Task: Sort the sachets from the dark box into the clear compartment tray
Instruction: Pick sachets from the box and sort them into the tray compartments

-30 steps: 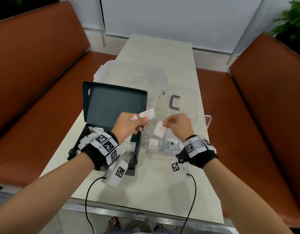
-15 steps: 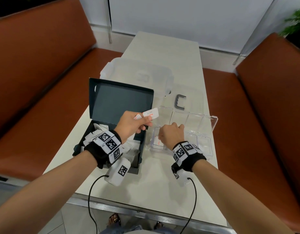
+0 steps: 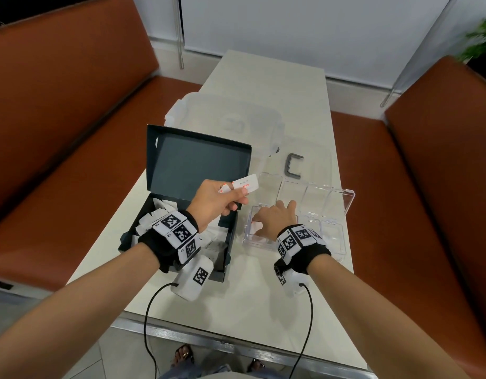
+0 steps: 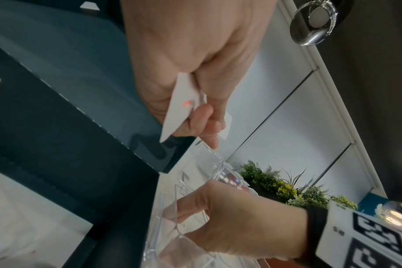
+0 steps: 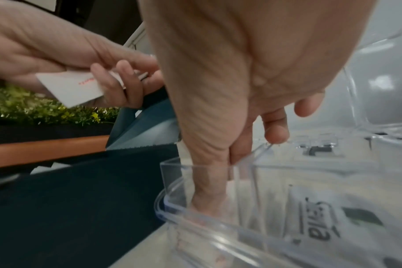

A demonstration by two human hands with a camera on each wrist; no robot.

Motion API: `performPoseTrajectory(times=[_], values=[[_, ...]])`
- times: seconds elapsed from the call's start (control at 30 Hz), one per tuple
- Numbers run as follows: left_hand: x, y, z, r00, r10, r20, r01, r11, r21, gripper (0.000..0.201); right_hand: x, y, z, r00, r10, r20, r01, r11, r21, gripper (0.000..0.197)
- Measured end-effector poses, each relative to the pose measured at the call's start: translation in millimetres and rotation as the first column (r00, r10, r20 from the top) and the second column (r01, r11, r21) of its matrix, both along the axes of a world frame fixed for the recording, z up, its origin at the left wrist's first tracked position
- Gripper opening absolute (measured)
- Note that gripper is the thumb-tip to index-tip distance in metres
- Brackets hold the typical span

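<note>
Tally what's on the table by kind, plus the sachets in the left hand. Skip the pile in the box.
dark box: 1
clear compartment tray: 1
translucent tub: 1
grey C-shaped clip: 1
sachets pinched in left hand: 2 showing
Total: 6

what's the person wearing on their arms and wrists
Both forearms are bare, with no sleeves. Each wrist carries a black strap ringed with white blocks printed with black square codes. A white camera unit with its own code hangs under each wrist, trailing a thin black cable.
</note>
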State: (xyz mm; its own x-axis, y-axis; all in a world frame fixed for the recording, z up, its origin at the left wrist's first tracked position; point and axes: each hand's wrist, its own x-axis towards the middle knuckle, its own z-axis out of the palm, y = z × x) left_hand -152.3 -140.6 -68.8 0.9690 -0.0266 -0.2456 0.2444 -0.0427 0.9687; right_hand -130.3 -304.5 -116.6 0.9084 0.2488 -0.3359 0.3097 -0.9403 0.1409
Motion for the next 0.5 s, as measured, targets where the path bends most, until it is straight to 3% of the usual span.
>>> performPoseTrajectory(times=[0.23,0.5], values=[[-0.8,-1.4,1.2,1.000,0.002,0.000,-0.002,1.000,-0.009,0.010,-2.3,-0.4,-1.9,0.999,0.002,0.047,-0.002,1.000,-0.016,0.039],[-1.2,-0.8,3.4,1.000,0.005,0.013,-0.005,1.000,-0.002,0.011,-3.1,-0.7,5.3,1.000,0.022,-0.019,-0.022,1.000,-0.010,0.038]])
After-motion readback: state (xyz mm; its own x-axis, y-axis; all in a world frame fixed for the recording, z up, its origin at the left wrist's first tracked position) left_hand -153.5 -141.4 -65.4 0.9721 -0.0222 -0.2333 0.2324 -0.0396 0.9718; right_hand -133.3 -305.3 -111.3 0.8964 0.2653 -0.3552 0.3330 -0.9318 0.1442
